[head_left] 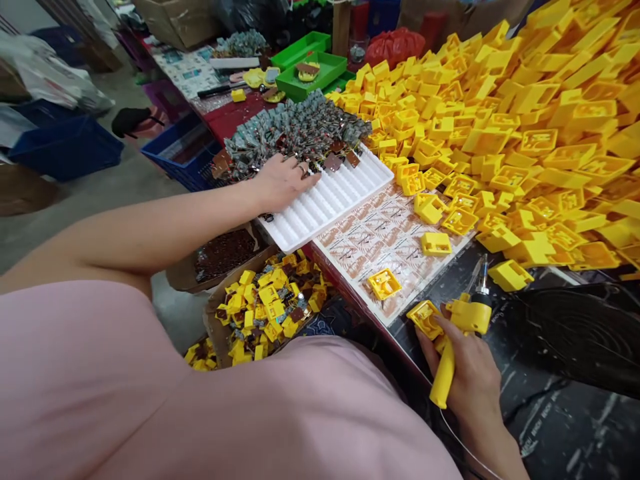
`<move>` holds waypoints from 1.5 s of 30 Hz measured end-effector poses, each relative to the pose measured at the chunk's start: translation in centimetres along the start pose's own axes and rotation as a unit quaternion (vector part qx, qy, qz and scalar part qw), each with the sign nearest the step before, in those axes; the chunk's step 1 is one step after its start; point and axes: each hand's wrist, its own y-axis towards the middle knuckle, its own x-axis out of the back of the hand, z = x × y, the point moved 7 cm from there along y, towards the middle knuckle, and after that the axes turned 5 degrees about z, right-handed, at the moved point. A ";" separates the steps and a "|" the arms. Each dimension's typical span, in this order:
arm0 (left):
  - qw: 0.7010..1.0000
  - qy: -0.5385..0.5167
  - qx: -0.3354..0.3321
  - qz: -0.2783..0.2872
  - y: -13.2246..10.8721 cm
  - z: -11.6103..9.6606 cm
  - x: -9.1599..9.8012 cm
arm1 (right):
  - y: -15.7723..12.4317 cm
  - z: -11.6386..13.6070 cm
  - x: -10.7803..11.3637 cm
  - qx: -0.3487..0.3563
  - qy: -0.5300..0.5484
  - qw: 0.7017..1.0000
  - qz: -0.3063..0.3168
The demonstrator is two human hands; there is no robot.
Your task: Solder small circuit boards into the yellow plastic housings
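Observation:
My left hand (287, 181) lies over a white ribbed tray (320, 210), fingers stretched toward a heap of small grey parts (300, 130) with wires and brown pieces. Its fingertips are at the heap's near edge; I see nothing held in them. At the lower right, my right hand (470, 370) is closed round a yellow soldering gun (445, 377), its metal tip pointing up and away. The same hand's thumb and finger side also hold a small open yellow plastic housing (424, 319). Another yellow housing (385, 285) lies open-side up on the patterned board (360, 250).
A large pile of yellow housings (500, 133) fills the right. Below the table edge stands a cardboard box (220, 327) of yellow assembled pieces. Green trays (320, 73) sit at the back, a blue crate (175, 150) to the left. A thin cable trails from the soldering gun.

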 end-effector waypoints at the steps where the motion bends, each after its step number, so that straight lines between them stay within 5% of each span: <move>1: 1.000 0.000 -0.007 0.001 0.1 -0.6 -0.1 | 0.0 0.0 0.0 -0.002 -0.002 1.000 0.000; 6: 0.997 -0.069 -0.018 0.002 0.5 -1.3 -0.6 | -0.2 -0.1 0.0 0.000 0.007 1.000 -0.001; 11: 0.982 -0.164 0.072 -0.059 0.2 3.4 -1.3 | -0.2 -0.3 0.0 -0.008 -0.004 1.000 0.011; 15: 0.906 -0.354 0.131 -0.190 -1.6 7.8 -0.5 | 0.1 0.0 0.4 0.001 -0.003 1.000 -0.009; 18: 0.836 -0.477 0.101 -0.250 -2.2 8.7 1.6 | 0.3 0.1 0.4 0.003 0.004 1.000 -0.009; 24: 0.758 -0.611 -0.028 -0.225 1.8 2.3 7.0 | 0.0 0.0 0.2 -0.017 0.027 0.999 0.009; 27: 0.705 -0.685 -0.060 -0.175 4.6 -3.1 7.0 | -0.2 0.1 0.2 -0.016 0.028 0.999 0.015; 29: 0.688 -0.712 -0.056 -0.127 5.7 -6.5 5.3 | -0.4 0.0 0.2 -0.020 0.028 0.999 0.026; 31: 0.717 -0.689 -0.047 -0.097 5.5 -9.0 3.2 | -0.5 -0.2 0.2 -0.027 0.038 0.998 0.034; 35: 0.872 -0.458 -0.102 -0.136 1.8 -11.2 1.4 | -0.8 -0.5 0.7 -0.025 0.065 0.997 0.022; 37: 0.922 -0.344 -0.102 -0.147 -0.1 -11.0 1.4 | -0.9 -0.7 0.7 -0.034 0.066 0.997 0.024; 40: 0.941 -0.274 -0.122 -0.156 -1.6 -11.0 2.1 | -0.9 -1.0 1.2 -0.074 0.067 0.995 0.011; 45: 0.916 -0.274 -0.221 -0.191 -1.4 -14.1 3.6 | 0.2 -0.2 2.7 -0.125 0.119 0.985 0.002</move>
